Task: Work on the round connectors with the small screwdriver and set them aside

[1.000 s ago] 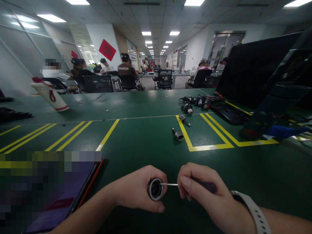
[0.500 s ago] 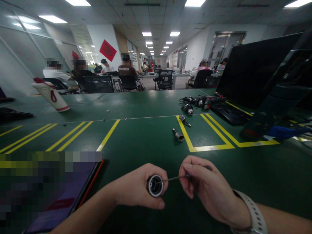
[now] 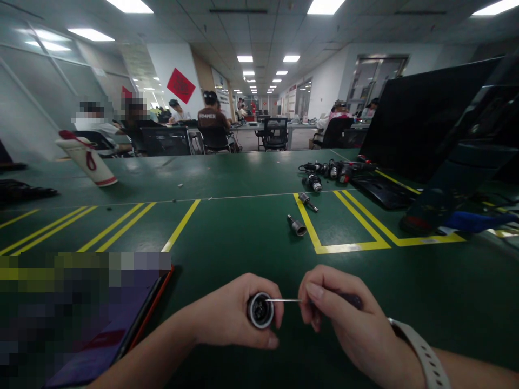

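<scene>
My left hand [image 3: 231,313] is wrapped around a round hollow connector [image 3: 261,311], its metal-rimmed opening facing me with small dark parts inside. My right hand [image 3: 338,310] grips a thin-shafted screwdriver [image 3: 286,300] by its dark handle. The shaft runs left, nearly level, and its tip lies at the upper part of the connector's opening; whether it touches anything inside I cannot tell. Beyond the hands, a metal connector piece [image 3: 297,226] with a narrow stem lies on the green table [image 3: 235,232]. A similar small piece [image 3: 308,202] lies just behind it, by the yellow tape.
Several dark connectors with cables [image 3: 315,182] lie farther back, near a black monitor [image 3: 421,119]. At the left are a screen device with an orange edge [image 3: 150,308] and a white cup [image 3: 89,162]. A dark bottle [image 3: 450,183] stands at right. People sit beyond the table.
The screwdriver has swung from a slant to nearly level, its tip shifting slightly up in the opening. My right hand has moved a little down. My left hand still holds the connector.
</scene>
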The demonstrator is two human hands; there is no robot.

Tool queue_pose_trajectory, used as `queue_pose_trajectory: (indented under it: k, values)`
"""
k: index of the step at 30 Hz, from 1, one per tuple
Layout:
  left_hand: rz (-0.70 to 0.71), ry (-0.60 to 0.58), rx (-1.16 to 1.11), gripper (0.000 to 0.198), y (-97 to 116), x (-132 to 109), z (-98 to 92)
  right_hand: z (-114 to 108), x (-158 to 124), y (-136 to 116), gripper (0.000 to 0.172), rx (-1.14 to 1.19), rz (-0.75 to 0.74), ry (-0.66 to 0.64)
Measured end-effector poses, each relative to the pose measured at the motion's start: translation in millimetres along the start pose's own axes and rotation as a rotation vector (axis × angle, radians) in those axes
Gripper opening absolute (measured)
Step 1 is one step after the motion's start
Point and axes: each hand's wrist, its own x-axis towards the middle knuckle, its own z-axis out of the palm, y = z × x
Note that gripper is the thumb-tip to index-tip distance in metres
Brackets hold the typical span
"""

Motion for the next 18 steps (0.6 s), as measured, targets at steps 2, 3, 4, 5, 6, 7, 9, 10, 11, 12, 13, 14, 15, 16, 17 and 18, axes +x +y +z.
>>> queue_pose_trajectory:
  k: [2,3,4,5,6,7,9,10,11,12,13,14,15,16,17,18]
  values:
    - [-0.018,-0.013,0.026,0.018,0.1,0.2,1.4,0.9,1.5,-0.1,0.023,0.018,0.040,-0.015]
    - [-0.024,-0.019,0.034,0.019,0.3,0.2,1.9,1.6,3.0,-0.4,0.024,0.049,0.077,-0.004]
    - [-0.028,-0.024,0.038,0.019,0.5,0.1,2.3,2.2,4.9,-0.9,0.024,0.091,0.119,0.015]
    - [-0.027,-0.028,0.041,0.020,0.8,-0.1,2.4,2.8,6.8,-1.5,0.023,0.136,0.157,0.038]
    - [-0.025,-0.029,0.043,0.019,1.2,-0.3,2.3,3.3,8.7,-2.2,0.023,0.177,0.188,0.061]
    - [-0.020,-0.026,0.046,0.019,1.5,-0.6,1.9,3.6,10.3,-2.8,0.022,0.211,0.212,0.079]
    - [-0.004,-0.015,0.055,0.017,2.0,-1.0,0.6,3.8,12.2,-3.6,0.021,0.257,0.246,0.093]
    - [0.003,-0.014,0.053,0.017,2.2,-1.1,-0.2,3.8,12.6,-3.7,0.020,0.272,0.258,0.096]
    - [0.008,-0.020,0.047,0.018,2.2,-1.2,-0.9,3.8,12.6,-3.5,0.021,0.284,0.268,0.100]
    - [0.012,-0.028,0.037,0.018,2.1,-1.2,-1.6,3.8,12.3,-3.2,0.021,0.293,0.274,0.103]
    - [0.015,-0.035,0.026,0.019,1.8,-1.3,-2.1,3.8,11.9,-2.8,0.021,0.295,0.274,0.104]
    - [0.019,-0.040,0.015,0.019,1.5,-1.3,-2.4,3.8,11.4,-2.5,0.022,0.293,0.266,0.102]
    - [0.023,-0.042,0.006,0.020,1.1,-1.3,-2.6,3.7,11.0,-2.4,0.022,0.286,0.254,0.098]
    - [0.028,-0.039,0.000,0.019,0.7,-1.2,-2.6,3.5,10.8,-2.8,0.022,0.272,0.237,0.096]
    - [0.035,-0.035,-0.005,0.019,0.1,-1.1,-2.5,3.1,10.7,-3.7,0.022,0.252,0.216,0.089]
    - [0.041,-0.030,-0.012,0.019,-0.4,-0.9,-2.4,2.3,10.9,-5.2,0.022,0.226,0.194,0.080]
